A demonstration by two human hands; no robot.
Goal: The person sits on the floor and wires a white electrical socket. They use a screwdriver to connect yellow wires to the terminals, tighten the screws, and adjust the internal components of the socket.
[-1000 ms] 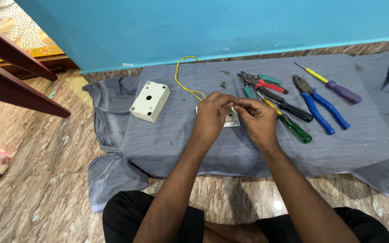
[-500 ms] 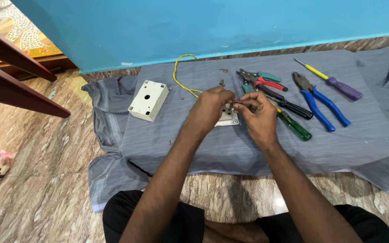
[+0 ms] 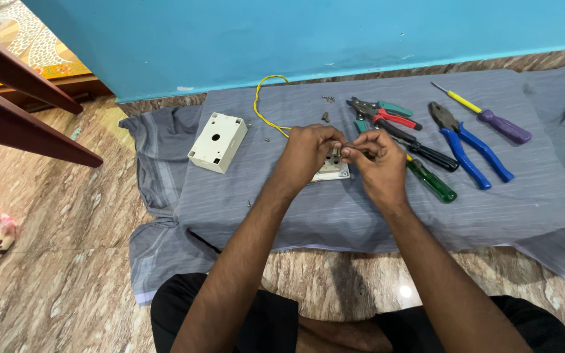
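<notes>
Left hand (image 3: 308, 151): my fingers pinched, steadying the socket (image 3: 332, 171).
Right hand (image 3: 377, 167): pinches a screw.
Pliers (image 3: 469, 144): 3 o'clock, reachable.

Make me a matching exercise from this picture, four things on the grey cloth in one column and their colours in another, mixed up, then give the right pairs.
Things:
1. surface box
2. pliers
3. wire
4. small screwdriver

Colours:
A. yellow all along
B. purple handle, yellow shaft
C. blue handles
D. off-white

Pairs: 1-D, 2-C, 3-A, 4-B
</notes>
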